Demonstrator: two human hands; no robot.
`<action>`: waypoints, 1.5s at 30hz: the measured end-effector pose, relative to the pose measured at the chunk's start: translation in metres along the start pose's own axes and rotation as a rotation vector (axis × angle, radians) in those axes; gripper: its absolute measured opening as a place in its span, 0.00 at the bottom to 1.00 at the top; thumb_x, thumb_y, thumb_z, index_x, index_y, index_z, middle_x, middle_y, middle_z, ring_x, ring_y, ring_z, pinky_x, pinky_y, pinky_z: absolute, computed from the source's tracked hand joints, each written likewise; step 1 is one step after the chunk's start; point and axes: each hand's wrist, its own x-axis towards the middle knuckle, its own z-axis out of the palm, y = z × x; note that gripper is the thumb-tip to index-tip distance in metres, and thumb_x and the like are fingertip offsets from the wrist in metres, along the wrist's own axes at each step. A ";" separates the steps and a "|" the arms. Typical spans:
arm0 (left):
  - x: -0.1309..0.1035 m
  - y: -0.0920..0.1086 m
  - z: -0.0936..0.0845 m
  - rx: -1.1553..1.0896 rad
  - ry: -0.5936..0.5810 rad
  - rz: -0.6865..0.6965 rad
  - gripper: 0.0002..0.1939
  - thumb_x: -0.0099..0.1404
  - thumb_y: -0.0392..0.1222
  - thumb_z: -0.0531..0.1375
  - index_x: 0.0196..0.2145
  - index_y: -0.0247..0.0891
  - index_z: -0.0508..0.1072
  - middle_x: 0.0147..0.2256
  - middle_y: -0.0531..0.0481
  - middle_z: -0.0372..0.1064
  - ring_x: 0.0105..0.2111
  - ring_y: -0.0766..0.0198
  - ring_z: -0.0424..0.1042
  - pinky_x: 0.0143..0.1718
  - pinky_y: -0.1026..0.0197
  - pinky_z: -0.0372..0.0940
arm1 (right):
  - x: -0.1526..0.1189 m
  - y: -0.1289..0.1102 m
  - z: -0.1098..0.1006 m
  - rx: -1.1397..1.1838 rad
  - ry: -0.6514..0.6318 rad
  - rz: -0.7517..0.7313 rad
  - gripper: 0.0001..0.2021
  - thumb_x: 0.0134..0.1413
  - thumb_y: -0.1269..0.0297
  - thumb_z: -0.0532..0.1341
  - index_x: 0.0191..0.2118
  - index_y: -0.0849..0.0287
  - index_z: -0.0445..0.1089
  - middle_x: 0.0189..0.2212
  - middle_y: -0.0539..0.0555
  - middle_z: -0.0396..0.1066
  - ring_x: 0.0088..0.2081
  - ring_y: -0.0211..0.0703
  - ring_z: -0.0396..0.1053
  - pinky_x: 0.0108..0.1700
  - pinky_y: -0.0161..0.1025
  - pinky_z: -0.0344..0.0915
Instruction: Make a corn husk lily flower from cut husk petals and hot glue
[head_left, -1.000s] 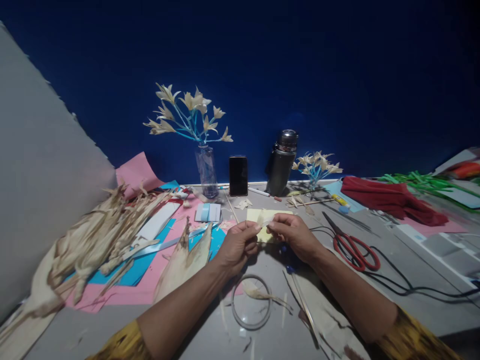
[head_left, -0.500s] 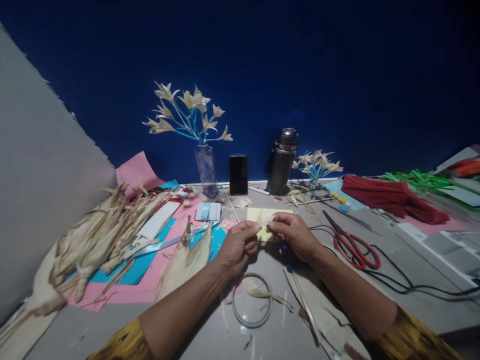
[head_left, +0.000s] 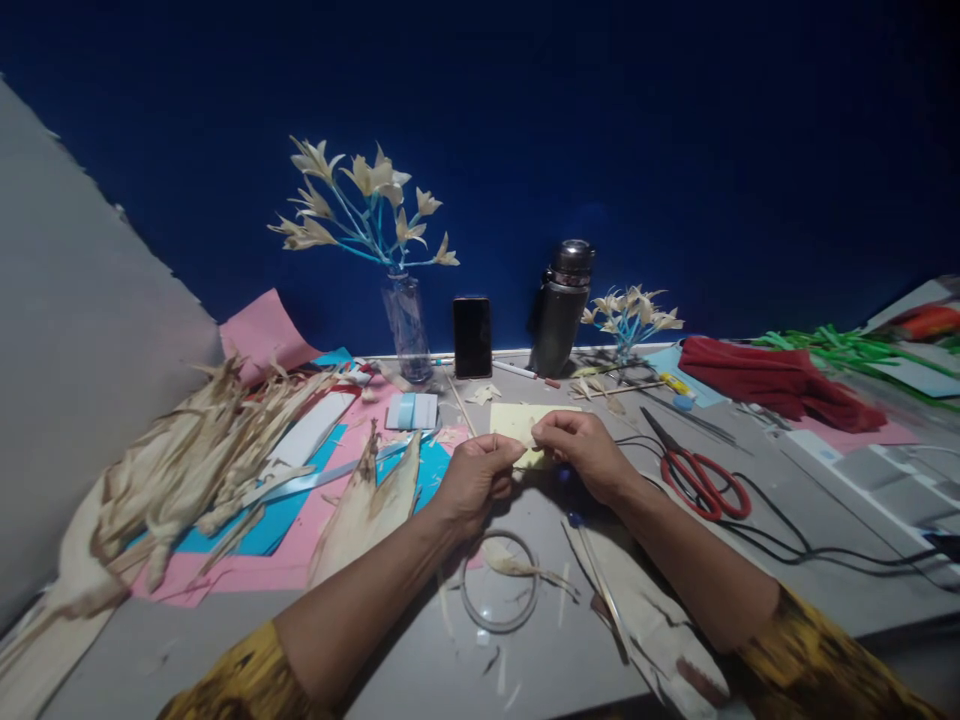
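Both hands meet over a yellow paper pad [head_left: 517, 415] near the middle of the table. My left hand [head_left: 482, 480] is closed in a pinch, thumb against the bent fingers. Facing it, my right hand [head_left: 581, 450] pinches too, its fingertips a small gap from the left ones. What lies between the fingertips is too small and pale to make out. Below the hands lies a grey ring [head_left: 466, 590], with a dried husk piece [head_left: 514, 562] across it. Red-handled scissors [head_left: 705, 485] rest to the right of my right hand.
Corn husks [head_left: 195, 450] pile at the left over pink and blue paper. Behind stand a glass vase [head_left: 406, 325] of husk flowers, a phone [head_left: 472, 338] and a flask [head_left: 562, 310]. At right lie a red cloth [head_left: 780, 385] and black cables [head_left: 795, 550].
The pale piece seen between my fingertips earlier no longer shows clearly, and the fingertips are slightly apart. The whole view has shifted a little, so things appear higher.
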 end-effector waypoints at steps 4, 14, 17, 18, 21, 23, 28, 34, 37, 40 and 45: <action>0.000 0.002 0.000 -0.053 -0.043 -0.021 0.17 0.50 0.47 0.71 0.27 0.34 0.70 0.14 0.64 0.46 0.14 0.77 0.44 0.17 0.69 0.39 | 0.001 0.003 -0.002 0.011 0.048 -0.022 0.12 0.45 0.56 0.68 0.22 0.59 0.72 0.17 0.48 0.66 0.21 0.35 0.56 0.25 0.35 0.51; -0.003 0.007 0.003 -0.019 -0.061 -0.003 0.12 0.56 0.39 0.62 0.39 0.35 0.69 0.17 0.60 0.58 0.14 0.73 0.52 0.16 0.70 0.45 | 0.005 0.009 -0.008 0.109 0.148 -0.046 0.11 0.45 0.58 0.68 0.22 0.59 0.71 0.19 0.48 0.67 0.21 0.35 0.56 0.24 0.35 0.50; 0.000 0.004 -0.001 0.053 0.007 0.089 0.14 0.56 0.43 0.65 0.36 0.38 0.65 0.26 0.49 0.73 0.17 0.70 0.63 0.17 0.69 0.51 | 0.006 0.009 -0.010 0.141 0.205 -0.037 0.11 0.44 0.58 0.69 0.23 0.59 0.71 0.19 0.48 0.68 0.21 0.35 0.57 0.25 0.35 0.50; 0.002 0.004 -0.003 0.065 0.036 0.107 0.14 0.55 0.43 0.66 0.34 0.38 0.64 0.28 0.46 0.75 0.17 0.70 0.64 0.16 0.69 0.51 | 0.007 0.010 -0.011 0.146 0.224 -0.034 0.11 0.44 0.58 0.69 0.23 0.59 0.72 0.20 0.48 0.69 0.21 0.35 0.57 0.25 0.35 0.50; 0.006 0.006 -0.008 0.062 0.120 0.122 0.15 0.52 0.43 0.68 0.31 0.36 0.67 0.26 0.48 0.74 0.15 0.73 0.61 0.17 0.69 0.52 | 0.008 0.012 -0.013 0.150 0.246 -0.031 0.10 0.45 0.58 0.69 0.24 0.59 0.72 0.21 0.49 0.70 0.22 0.35 0.58 0.25 0.35 0.51; 0.007 0.007 -0.009 0.037 0.138 0.134 0.15 0.50 0.42 0.70 0.30 0.34 0.70 0.22 0.53 0.69 0.16 0.73 0.61 0.18 0.69 0.54 | 0.008 0.013 -0.012 0.141 0.230 -0.034 0.10 0.45 0.58 0.69 0.24 0.59 0.72 0.20 0.48 0.69 0.22 0.35 0.58 0.25 0.35 0.51; 0.005 0.005 -0.003 0.071 0.099 0.140 0.15 0.46 0.40 0.73 0.28 0.33 0.73 0.19 0.56 0.66 0.17 0.72 0.65 0.21 0.69 0.59 | 0.005 0.016 -0.005 0.079 0.134 -0.034 0.10 0.46 0.58 0.68 0.24 0.60 0.73 0.19 0.47 0.67 0.22 0.35 0.57 0.25 0.34 0.52; 0.002 0.005 -0.001 0.079 0.105 0.187 0.16 0.46 0.39 0.73 0.29 0.35 0.70 0.18 0.58 0.66 0.17 0.72 0.65 0.20 0.69 0.59 | 0.002 0.017 0.002 0.073 0.073 -0.015 0.11 0.46 0.58 0.68 0.24 0.60 0.73 0.18 0.47 0.66 0.21 0.34 0.56 0.25 0.34 0.50; 0.003 0.005 -0.003 0.065 0.091 0.156 0.17 0.45 0.39 0.73 0.29 0.35 0.71 0.19 0.57 0.67 0.17 0.72 0.65 0.20 0.69 0.59 | 0.002 0.017 0.002 0.086 0.064 -0.017 0.10 0.46 0.58 0.68 0.24 0.60 0.73 0.18 0.46 0.66 0.21 0.34 0.56 0.25 0.34 0.51; 0.006 0.003 -0.004 0.049 0.078 0.123 0.18 0.44 0.40 0.74 0.30 0.34 0.72 0.19 0.57 0.67 0.17 0.71 0.66 0.21 0.68 0.61 | 0.002 0.018 0.002 0.095 0.044 -0.018 0.10 0.47 0.58 0.68 0.25 0.59 0.73 0.17 0.46 0.65 0.21 0.34 0.56 0.25 0.34 0.51; 0.006 0.002 -0.004 0.024 0.058 0.053 0.18 0.42 0.41 0.75 0.29 0.32 0.74 0.21 0.55 0.68 0.18 0.72 0.65 0.20 0.68 0.60 | 0.000 0.015 0.003 0.109 0.006 -0.021 0.10 0.45 0.58 0.68 0.25 0.59 0.72 0.16 0.45 0.63 0.21 0.34 0.55 0.25 0.34 0.50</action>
